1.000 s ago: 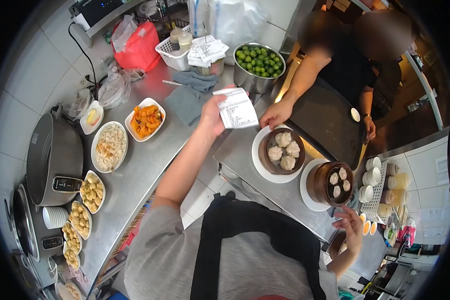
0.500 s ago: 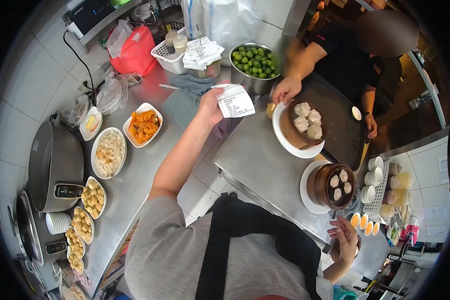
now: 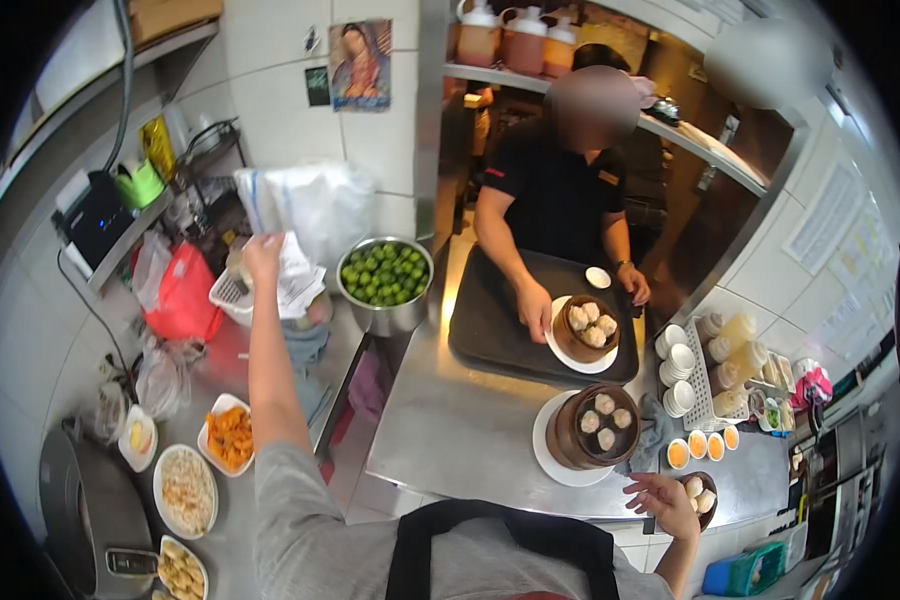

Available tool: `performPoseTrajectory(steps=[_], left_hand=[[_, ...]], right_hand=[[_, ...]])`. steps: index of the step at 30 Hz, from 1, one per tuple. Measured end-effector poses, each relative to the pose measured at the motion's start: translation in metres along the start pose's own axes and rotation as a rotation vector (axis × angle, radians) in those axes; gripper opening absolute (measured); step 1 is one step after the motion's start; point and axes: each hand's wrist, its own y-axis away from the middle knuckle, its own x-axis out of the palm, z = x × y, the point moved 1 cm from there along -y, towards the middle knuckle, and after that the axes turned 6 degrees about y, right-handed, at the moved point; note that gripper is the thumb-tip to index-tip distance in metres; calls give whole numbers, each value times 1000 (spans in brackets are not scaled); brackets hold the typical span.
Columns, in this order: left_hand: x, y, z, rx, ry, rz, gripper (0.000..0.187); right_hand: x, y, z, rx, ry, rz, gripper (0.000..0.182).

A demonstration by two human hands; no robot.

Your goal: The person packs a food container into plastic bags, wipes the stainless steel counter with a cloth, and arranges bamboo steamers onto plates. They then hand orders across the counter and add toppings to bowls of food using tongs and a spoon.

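Over white papers [image 3: 298,285] near a metal bowl [image 3: 388,318] of green fruit, a worker's left hand [image 3: 262,256] hides its fingertips; their grip cannot be told. The right hand [image 3: 667,503], fingers loosely spread, partly hides a bun basket [image 3: 711,513] near the plated dumpling steamer [image 3: 573,437].

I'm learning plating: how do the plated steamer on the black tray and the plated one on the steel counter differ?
The tray steamer looks lighter and shallower; the counter steamer looks darker and taller. The tray steamer's dumplings are larger and pale; the counter steamer's are smaller, with pinkish middles. Both hold four.
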Motion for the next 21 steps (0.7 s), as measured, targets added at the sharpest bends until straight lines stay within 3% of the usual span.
performPoseTrajectory(steps=[1, 3, 7, 8, 9, 10, 11, 12, 13, 14, 15, 16, 17, 18, 19, 21], left_hand=[[0, 12, 2, -66, -63, 60, 30], [21, 45, 52, 48, -235, 225, 37], [13, 73, 17, -123, -246, 219, 59], [11, 74, 21, -136, -263, 160, 68], [11, 72, 27, -130, -278, 123, 78], [27, 66, 94, 30, -349, 99, 87], [17, 69, 84, 103, -389, 93, 88], [16, 72, 101, -35, -455, 136, 89], [12, 76, 112, 158, -479, -28, 88], [-15, 85, 83, 458, -538, -47, 78], [-27, 102, 57, 282, -1123, 37, 66], [-44, 100, 62, 204, -707, 33, 60], [-80, 141, -37, -4, -218, 87, 61], [-94, 159, -53, 143, -114, 77, 58], [-87, 153, -4, 275, 188, -74, 47], [-111, 185, -25, 310, -256, -117, 39]], right_hand=[[-2, 2, 1, -8, -5, -20, 36], [-6, 6, 4, 35, 16, -2, 36], [-29, 19, 3, 17, 80, -39, 36], [-41, 25, 2, -157, 200, -60, 32], [-62, 29, -32, -238, 347, -187, 28], [-84, 34, -49, -333, 362, -270, 25], [-84, 53, -14, -112, -68, -370, 25], [-114, 66, -38, -208, 100, -517, 24], [-135, 84, -33, -266, 253, -671, 24], [-160, 108, -42, -143, 191, -803, 30], [-177, 129, -42, -192, 158, -1016, 32], [-197, 152, -51, -225, 89, -1152, 34], [-218, 174, -70, -197, 36, -1293, 35], [-243, 197, -105, -233, -29, -1414, 34], [-270, 218, -141, -263, -110, -1570, 30], [-319, 254, -229, -227, -252, -1849, 25]])
